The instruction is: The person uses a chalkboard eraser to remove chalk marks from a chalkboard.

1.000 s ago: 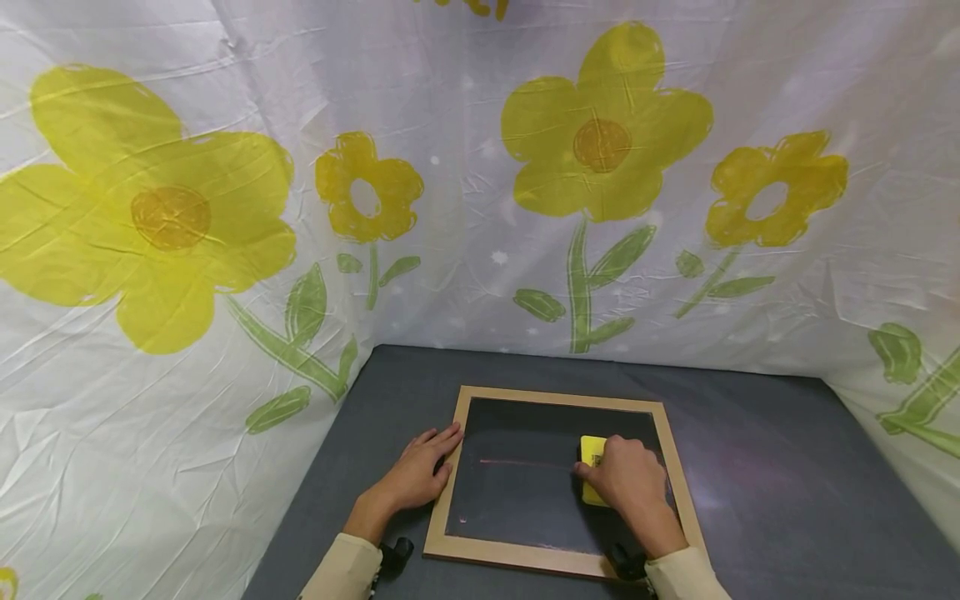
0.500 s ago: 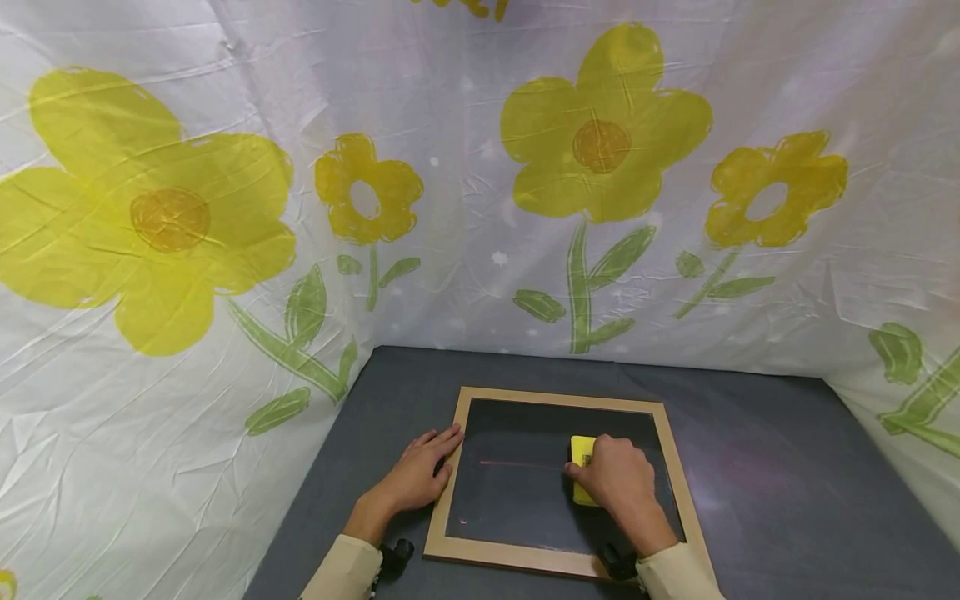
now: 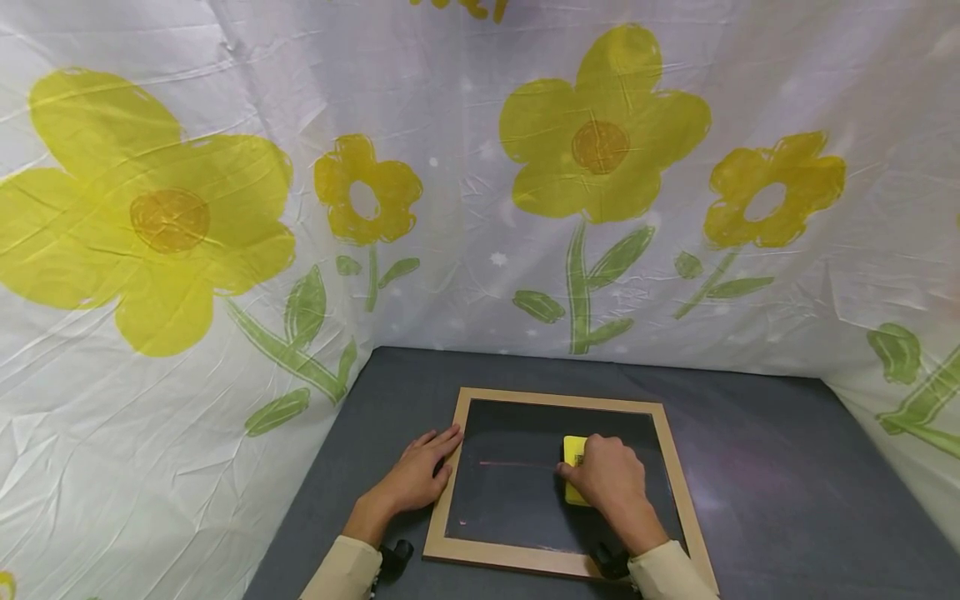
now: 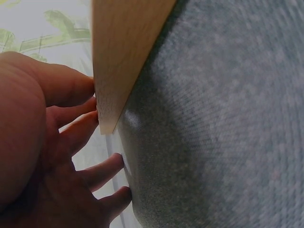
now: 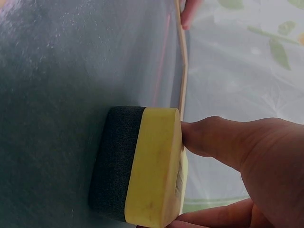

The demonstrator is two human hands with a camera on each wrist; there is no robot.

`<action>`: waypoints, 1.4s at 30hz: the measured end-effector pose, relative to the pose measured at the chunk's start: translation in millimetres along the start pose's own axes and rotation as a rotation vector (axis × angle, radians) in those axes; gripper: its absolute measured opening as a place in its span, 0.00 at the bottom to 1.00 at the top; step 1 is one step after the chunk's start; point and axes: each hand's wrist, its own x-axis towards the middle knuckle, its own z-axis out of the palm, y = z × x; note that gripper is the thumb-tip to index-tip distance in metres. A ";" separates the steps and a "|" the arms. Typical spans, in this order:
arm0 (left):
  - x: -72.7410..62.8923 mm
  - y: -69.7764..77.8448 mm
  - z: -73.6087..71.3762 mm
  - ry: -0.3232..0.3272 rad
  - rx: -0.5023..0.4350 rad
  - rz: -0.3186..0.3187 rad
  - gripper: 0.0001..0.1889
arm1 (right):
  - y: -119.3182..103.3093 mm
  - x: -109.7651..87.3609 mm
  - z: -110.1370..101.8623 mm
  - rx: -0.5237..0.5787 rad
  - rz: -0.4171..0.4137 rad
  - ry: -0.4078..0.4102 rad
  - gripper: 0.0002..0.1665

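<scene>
A small chalkboard (image 3: 517,508) in a light wooden frame lies flat on a dark grey cloth. Across its left half runs a thin reddish chalk line (image 3: 510,463), with a small mark near the lower left corner. My right hand (image 3: 613,479) grips a yellow board eraser (image 3: 573,450); in the right wrist view its dark felt side (image 5: 116,161) faces the board, and thumb and fingers hold the yellow back. My left hand (image 3: 412,475) rests at the frame's left edge, its fingers extended and touching the wooden frame (image 4: 116,61), the lower fingers on the cloth.
Dark grey cloth (image 3: 787,483) covers the table around the board. White fabric printed with yellow flowers (image 3: 465,208) hangs behind and along both sides. Black straps with small devices (image 3: 395,557) sit at the wrists.
My right hand has slid the eraser leftward across the board, and the chalk line's right end is now nearer to it. The left hand and the board have stayed in place.
</scene>
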 end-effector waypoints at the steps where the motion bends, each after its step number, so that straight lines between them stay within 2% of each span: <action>1: -0.1 -0.1 0.0 0.001 -0.002 0.002 0.31 | -0.5 0.1 0.5 0.000 -0.003 0.002 0.36; 21: 0.3 -2.2 1.5 0.013 0.006 0.023 0.31 | -11.6 0.4 3.0 -0.004 -0.019 0.003 0.33; 25: 0.2 -3.1 0.8 0.021 -0.015 0.039 0.30 | -13.5 0.4 3.2 0.001 -0.028 0.001 0.33; 27: 0.9 -5.9 2.2 0.030 -0.031 0.056 0.31 | -14.4 0.3 3.2 0.001 -0.031 -0.002 0.33; 31: 4.4 -21.3 14.0 0.077 -0.040 0.096 0.31 | -16.6 0.5 3.8 -0.004 -0.032 -0.006 0.34; 35: 4.4 -27.7 17.6 0.095 -0.043 0.129 0.31 | -19.0 0.4 4.3 -0.007 -0.029 -0.009 0.34; 38: 2.2 -23.0 13.0 0.082 -0.050 0.136 0.31 | -21.3 0.1 4.0 -0.007 -0.029 -0.015 0.34; 42: 0.8 -10.8 5.1 0.048 -0.050 0.092 0.31 | -24.7 -0.5 4.0 -0.009 -0.038 -0.015 0.34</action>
